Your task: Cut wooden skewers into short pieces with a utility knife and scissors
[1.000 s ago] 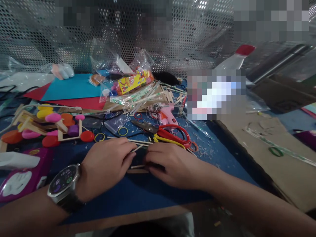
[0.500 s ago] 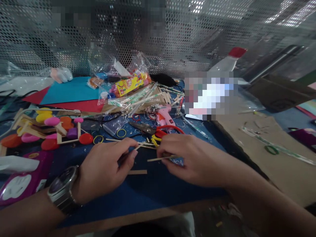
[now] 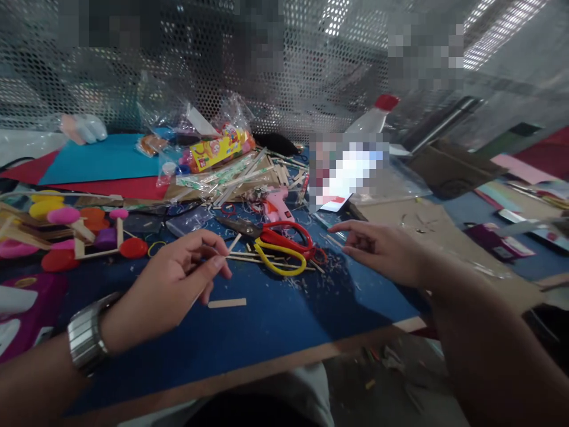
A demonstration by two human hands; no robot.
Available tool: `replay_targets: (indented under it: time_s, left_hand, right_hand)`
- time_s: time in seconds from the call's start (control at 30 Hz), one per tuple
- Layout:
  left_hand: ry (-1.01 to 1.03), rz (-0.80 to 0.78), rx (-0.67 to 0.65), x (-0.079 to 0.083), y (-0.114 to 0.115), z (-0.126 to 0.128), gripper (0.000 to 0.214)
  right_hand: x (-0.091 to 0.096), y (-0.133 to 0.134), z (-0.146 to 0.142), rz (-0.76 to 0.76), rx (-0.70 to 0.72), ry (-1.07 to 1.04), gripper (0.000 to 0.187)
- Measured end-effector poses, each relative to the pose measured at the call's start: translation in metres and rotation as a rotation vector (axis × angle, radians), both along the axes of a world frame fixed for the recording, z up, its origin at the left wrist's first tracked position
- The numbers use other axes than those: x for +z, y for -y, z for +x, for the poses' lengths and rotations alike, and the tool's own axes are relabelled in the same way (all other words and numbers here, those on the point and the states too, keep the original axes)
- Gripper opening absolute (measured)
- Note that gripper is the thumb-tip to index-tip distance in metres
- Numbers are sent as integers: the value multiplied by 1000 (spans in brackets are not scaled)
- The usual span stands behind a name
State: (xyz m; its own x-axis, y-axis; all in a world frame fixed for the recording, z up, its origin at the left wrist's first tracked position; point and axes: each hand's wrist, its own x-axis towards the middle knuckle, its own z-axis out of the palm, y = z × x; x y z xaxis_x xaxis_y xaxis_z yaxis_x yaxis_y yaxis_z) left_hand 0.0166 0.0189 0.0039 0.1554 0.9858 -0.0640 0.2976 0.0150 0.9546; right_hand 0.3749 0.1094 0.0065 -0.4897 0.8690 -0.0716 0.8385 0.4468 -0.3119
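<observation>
A short, thin wooden stick [image 3: 235, 243] juts up from the fingertips of my left hand [image 3: 186, 279], pinched between thumb and finger. On the right, my right hand [image 3: 377, 246] hovers past the scissors with its fingers curled; a narrow wooden stick [image 3: 334, 241] shows at its thumb and is partly hidden. Between the hands lie scissors [image 3: 284, 246] with red and yellow handles, blades pointing left, on top of several thin sticks [image 3: 249, 258]. A flat piece of craft stick [image 3: 227, 303] rests on the blue tabletop [image 3: 275, 326] below my left hand.
A pink glue gun [image 3: 276, 204] lies behind the scissors. To the left are a wooden stick model with coloured round pieces [image 3: 95, 237] and a purple pack [image 3: 40, 302]. Bagged supplies [image 3: 217, 148], a lit screen [image 3: 347, 178] and brown cardboard [image 3: 413, 219] stand farther back and right.
My right hand has moved right, away from my left hand, uncovering the scissors' handles. My left hand still pinches its stick. The view has turned somewhat to the right.
</observation>
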Motion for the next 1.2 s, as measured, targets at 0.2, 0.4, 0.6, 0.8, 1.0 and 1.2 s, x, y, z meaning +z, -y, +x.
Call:
replay_targets:
  time_s: [0.2,0.4,0.6,0.8,1.0,1.2]
  left_hand:
    - [53,-33,-17,7,-2,3,13]
    - [43,-3,-7,4,-1,2,12]
    - [-156,205,-284,4,11,1,12]
    - [-201,277,-450,3,18,1,11]
    - [-490,456,-414,-4,10,-6,8]
    - [-592,494,-440,-6,13,-7,10]
  right_hand:
    - [-5,1,-2,21,24,-7,33]
    - [9,1,-23,147,39,-71,28]
    - [18,2,-76,263,304,-111,29]
    - [15,-14,-120,251,356,98,29]
    - [9,-16,-132,250,343,195,57]
    - [7,8,-134,238,340,207,92]
